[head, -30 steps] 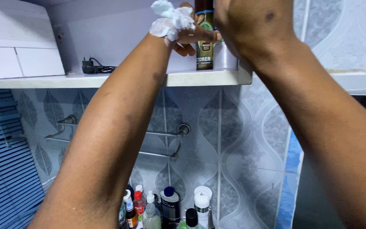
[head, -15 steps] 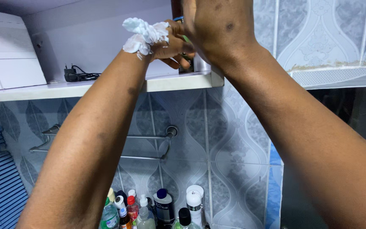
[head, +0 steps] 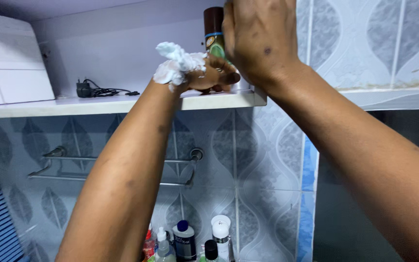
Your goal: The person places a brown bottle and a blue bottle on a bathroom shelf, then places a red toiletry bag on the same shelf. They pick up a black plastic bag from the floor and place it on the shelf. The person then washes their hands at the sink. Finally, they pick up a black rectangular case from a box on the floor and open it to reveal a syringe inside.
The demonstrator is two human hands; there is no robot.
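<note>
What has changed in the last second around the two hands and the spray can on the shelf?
Little changed. The left hand, with white foam on it, remains against the spray can, and the right hand still covers the can. The view shifted slightly. The can stays on the shelf; the charger lies unmoved.

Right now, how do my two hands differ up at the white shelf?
The left hand carries a mound of white foam on its palm side; the right hand has none showing. The left hand sits lower, just above the white shelf; the right hand is higher, around the tall brown and green spray can. Both touch that can.
</note>
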